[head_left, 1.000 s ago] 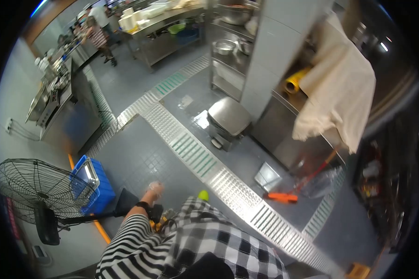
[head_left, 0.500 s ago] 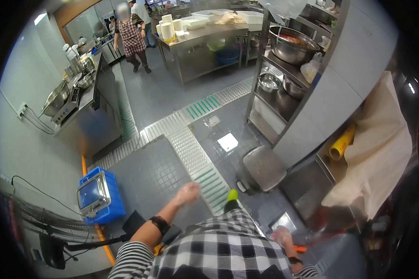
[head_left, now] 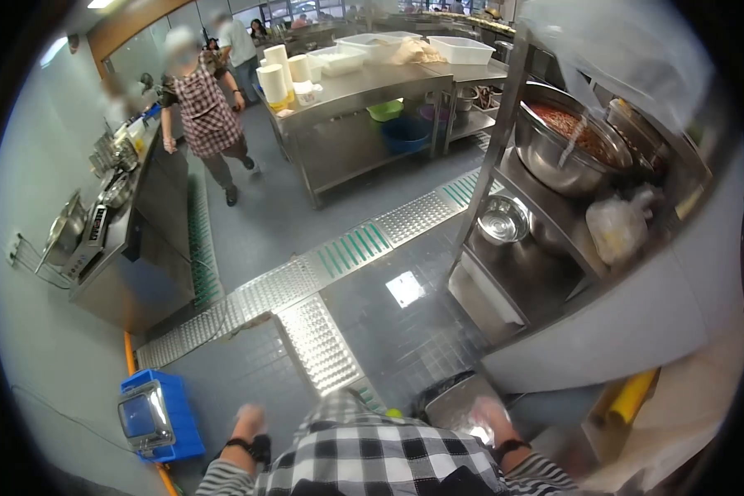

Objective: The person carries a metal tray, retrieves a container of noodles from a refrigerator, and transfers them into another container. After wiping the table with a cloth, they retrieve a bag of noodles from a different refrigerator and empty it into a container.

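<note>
At the lower left my left hand point(head_left: 250, 422) hangs over the dark floor, a black band on its wrist, its fingers smeared by motion. My right hand point(head_left: 489, 416) is in front of a metal-topped bin point(head_left: 450, 402) at the lower middle; whether it touches the bin I cannot tell. It is blurred as well, and no object shows clearly in either hand. Between them spreads a black-and-white checked garment point(head_left: 372, 450).
A co-worker point(head_left: 202, 112) in a checked apron walks at the upper left. Ahead stands a steel table point(head_left: 355, 87); a steel rack point(head_left: 496, 165) with a large pot point(head_left: 570, 136) is on the right. A blue crate point(head_left: 186, 422) sits at the lower left. Metal drain covers point(head_left: 314, 339) cross the floor.
The table, rack and co-worker appear nearer and larger. My left hand has moved left and down in view. The bin has shifted lower, and my right hand now overlaps it.
</note>
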The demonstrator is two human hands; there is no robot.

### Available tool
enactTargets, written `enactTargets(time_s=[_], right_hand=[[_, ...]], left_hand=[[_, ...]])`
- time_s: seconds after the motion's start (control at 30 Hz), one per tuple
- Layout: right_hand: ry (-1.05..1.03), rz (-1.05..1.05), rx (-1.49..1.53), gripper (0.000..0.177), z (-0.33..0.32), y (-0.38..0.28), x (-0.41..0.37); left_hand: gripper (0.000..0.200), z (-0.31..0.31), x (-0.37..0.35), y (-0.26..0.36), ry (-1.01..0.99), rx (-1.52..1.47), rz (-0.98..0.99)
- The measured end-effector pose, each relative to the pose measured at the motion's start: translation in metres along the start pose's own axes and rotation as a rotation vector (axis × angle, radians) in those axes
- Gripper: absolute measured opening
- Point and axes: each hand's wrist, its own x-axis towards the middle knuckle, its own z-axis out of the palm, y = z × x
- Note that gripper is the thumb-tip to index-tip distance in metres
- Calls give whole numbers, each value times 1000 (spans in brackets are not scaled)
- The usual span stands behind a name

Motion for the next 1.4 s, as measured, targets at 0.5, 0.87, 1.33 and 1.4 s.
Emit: enactTargets(time_s=[0.5,0.87,1.33,1.4], right_hand=[[147,31,451,25,-22,-341,152],[277,-79,-608,17,-55,-457,169],[440,107,556,21,-275,-731,416],[441,154,536,21,-295,-750,442]], left_hand=[[24,-240,339,-45,196,-208,-82],[35,-749,661,260,-82,-890,835],[26,-999,948,277,259,-1259,434],[27,-1043,1001,317,414,-1211,522]])
